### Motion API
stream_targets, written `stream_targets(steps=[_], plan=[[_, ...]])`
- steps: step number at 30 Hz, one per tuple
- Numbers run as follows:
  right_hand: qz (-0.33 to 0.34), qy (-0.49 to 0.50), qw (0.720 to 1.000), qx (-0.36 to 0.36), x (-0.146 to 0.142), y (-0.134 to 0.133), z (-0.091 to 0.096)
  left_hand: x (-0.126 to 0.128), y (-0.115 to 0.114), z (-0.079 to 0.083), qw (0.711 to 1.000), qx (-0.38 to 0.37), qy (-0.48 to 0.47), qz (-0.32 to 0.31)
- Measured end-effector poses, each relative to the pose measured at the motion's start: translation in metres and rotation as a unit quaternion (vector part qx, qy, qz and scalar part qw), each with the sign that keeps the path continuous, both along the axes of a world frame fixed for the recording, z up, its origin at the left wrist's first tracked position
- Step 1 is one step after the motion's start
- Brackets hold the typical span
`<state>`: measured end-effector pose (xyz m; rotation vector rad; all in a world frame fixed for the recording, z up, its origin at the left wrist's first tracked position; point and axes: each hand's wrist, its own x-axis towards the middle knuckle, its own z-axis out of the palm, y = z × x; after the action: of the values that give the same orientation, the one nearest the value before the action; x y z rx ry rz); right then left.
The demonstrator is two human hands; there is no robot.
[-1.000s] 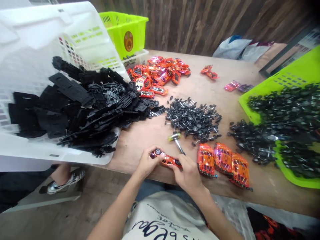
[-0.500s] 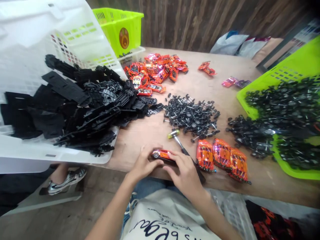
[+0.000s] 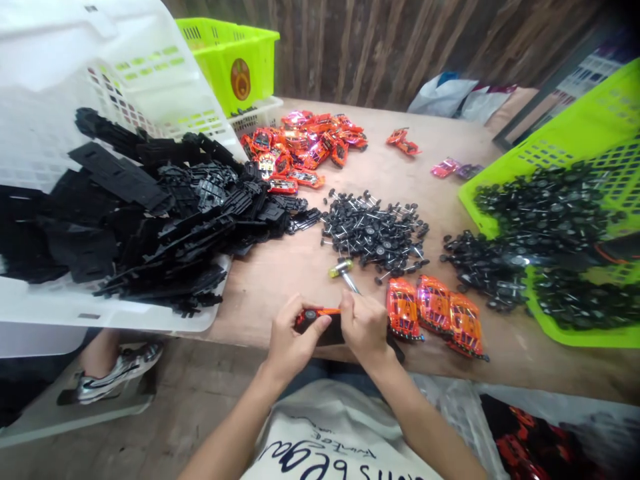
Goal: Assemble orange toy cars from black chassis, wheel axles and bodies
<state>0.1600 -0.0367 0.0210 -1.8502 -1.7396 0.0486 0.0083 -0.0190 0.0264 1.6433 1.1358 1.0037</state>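
Observation:
Near the table's front edge, a small orange-red toy car [image 3: 320,312] with a black wheel showing is held between both hands. My left hand [image 3: 295,333] is closed on its left end, the thumb against the near side. My right hand [image 3: 364,323] is closed at its right end, thumb raised, and hides that part. Under the car is a dark area I cannot make out. Behind my right hand lies a hammer with a yellow head [image 3: 340,269]; the hand covers most of its handle. To the right are three orange car bodies [image 3: 434,303].
Wheel-and-axle sets [image 3: 375,233] are heaped mid-table. Orange car shells [image 3: 310,143] lie behind them. At left, a tipped white basket [image 3: 165,321] spills black chassis plates [image 3: 190,220]. On the right, a green basket [image 3: 590,339] holds more wheels. Another green basket [image 3: 235,53] stands at the back.
The car has tipped in my hands, so less of its orange side shows. My right hand has closed, its thumb now upright. The whole view has shifted slightly.

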Motion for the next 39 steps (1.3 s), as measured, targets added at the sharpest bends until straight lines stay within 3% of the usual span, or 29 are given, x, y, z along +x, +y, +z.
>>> stream_targets(steps=[3,6,10,12,15,17,19,21,25,28,31,34,37,39], plan=[[-0.012,-0.05,0.998,-0.047,0.0,0.004,0.003,0.002,0.0,0.0,0.998,-0.056,0.004,0.033],[-0.071,-0.132,0.984,-0.095,0.01,-0.006,0.005,-0.003,0.017,-0.01,0.991,-0.127,0.016,0.029],[-0.108,-0.222,0.955,-0.164,0.027,-0.028,0.007,-0.013,0.04,-0.02,0.986,-0.146,0.058,0.056],[-0.085,-0.162,0.966,-0.18,0.031,-0.041,0.012,-0.015,0.045,-0.023,0.986,-0.142,0.068,0.053],[-0.052,0.056,0.981,-0.181,0.03,-0.065,0.029,-0.013,0.047,-0.024,0.987,-0.136,0.071,0.048],[-0.028,0.213,0.961,-0.175,0.027,-0.084,0.037,-0.012,0.046,-0.025,0.987,-0.132,0.072,0.048],[-0.02,0.308,0.939,-0.152,0.023,-0.103,0.036,-0.012,0.046,-0.025,0.988,-0.127,0.075,0.047],[-0.029,0.307,0.942,-0.133,0.019,-0.116,0.025,-0.012,0.046,-0.025,0.988,-0.125,0.076,0.047],[-0.031,0.176,0.966,-0.184,0.017,-0.128,-0.004,-0.012,0.048,-0.026,0.988,-0.123,0.075,0.049],[-0.04,0.128,0.98,-0.149,0.021,-0.134,-0.012,-0.012,0.05,-0.029,0.988,-0.125,0.079,0.042],[-0.011,0.057,0.98,-0.188,0.024,-0.133,-0.011,-0.016,0.052,-0.026,0.989,-0.116,0.08,0.05],[-0.01,0.021,0.971,-0.239,0.024,-0.115,-0.008,-0.022,0.051,-0.01,0.993,-0.051,0.063,0.084],[-0.019,0.014,0.987,-0.158,0.019,-0.073,-0.002,-0.023,0.044,0.014,0.99,0.085,0.093,0.056],[0.051,0.057,0.994,-0.073,0.014,-0.043,0.006,-0.017,0.036,0.027,0.976,0.177,0.123,-0.028]])
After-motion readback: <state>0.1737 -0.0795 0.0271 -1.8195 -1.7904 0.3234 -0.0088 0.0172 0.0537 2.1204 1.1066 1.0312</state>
